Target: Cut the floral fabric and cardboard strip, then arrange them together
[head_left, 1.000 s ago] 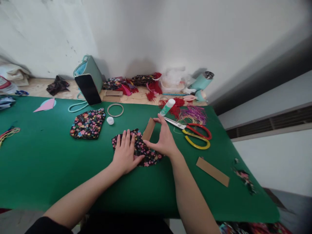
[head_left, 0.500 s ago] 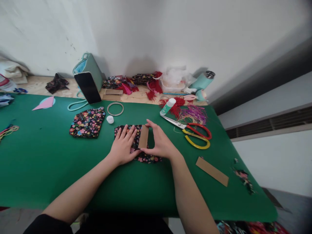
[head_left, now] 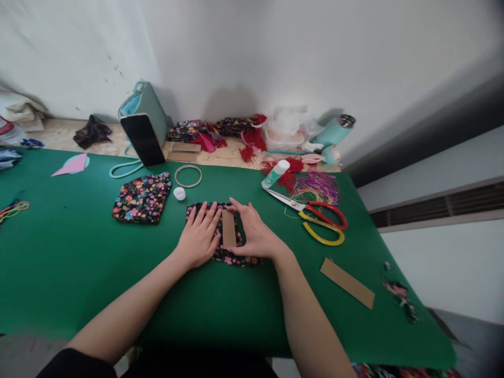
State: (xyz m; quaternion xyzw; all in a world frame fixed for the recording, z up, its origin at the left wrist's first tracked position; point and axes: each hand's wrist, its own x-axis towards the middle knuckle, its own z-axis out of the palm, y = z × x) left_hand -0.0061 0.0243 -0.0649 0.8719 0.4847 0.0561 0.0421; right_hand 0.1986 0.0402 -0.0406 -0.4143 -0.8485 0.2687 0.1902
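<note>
My left hand [head_left: 199, 234] lies flat with fingers spread on a black floral fabric piece [head_left: 224, 257], pressing it to the green table mat. Just right of those fingers, a brown cardboard strip [head_left: 229, 229] rests upright in view on the fabric. My right hand [head_left: 254, 231] spans this strip, fingertips at its far end and thumb at its near end. Part of the fabric is hidden under both hands. A second cardboard strip [head_left: 347, 282] lies apart to the right.
Scissors [head_left: 301, 207] with red and yellow handles and a glue stick [head_left: 275, 174] lie beyond my right hand. A white cap [head_left: 179, 193], a ring-shaped roll [head_left: 188, 176] and another floral piece [head_left: 142, 198] are at left. A phone [head_left: 142, 140] leans on a teal pouch [head_left: 153, 115].
My right hand has shifted the cardboard strip slightly left and toward me, and its tilt has changed. My left hand stays on the fabric. The view has shifted a little.
</note>
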